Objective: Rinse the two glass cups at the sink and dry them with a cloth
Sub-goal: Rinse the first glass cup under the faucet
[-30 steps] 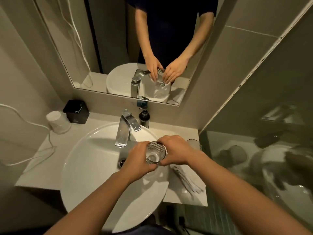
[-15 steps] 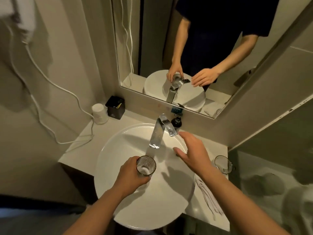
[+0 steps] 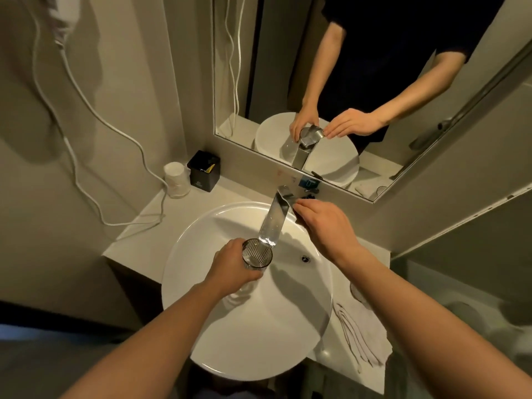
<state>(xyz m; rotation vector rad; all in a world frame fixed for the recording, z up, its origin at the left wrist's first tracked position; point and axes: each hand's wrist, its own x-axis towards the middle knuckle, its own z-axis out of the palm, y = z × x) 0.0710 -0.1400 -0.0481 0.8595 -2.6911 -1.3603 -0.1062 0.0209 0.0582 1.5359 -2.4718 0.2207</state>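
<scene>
My left hand [image 3: 231, 270] grips a ribbed glass cup [image 3: 257, 254] upright over the white sink basin [image 3: 184, 254], its mouth right under the spout of the chrome faucet [image 3: 273, 223]. My right hand [image 3: 328, 228] is stretched out to the faucet's lever, fingers apart, with the fingertips touching the lever. The second glass cup [image 3: 357, 293] stands on the counter right of the basin, mostly hidden behind my right forearm. A white cloth [image 3: 364, 335] lies flat on the counter in front of that cup.
A black box [image 3: 203, 171] and a white paper cup [image 3: 176, 180] stand at the counter's back left, with a white cord [image 3: 95, 203] trailing beside them. The mirror [image 3: 374, 82] is close behind the faucet. A glass partition borders the counter on the right.
My right hand let go of the cup and moved up to the faucet lever. My left hand carried the cup under the spout. The view shifted left.
</scene>
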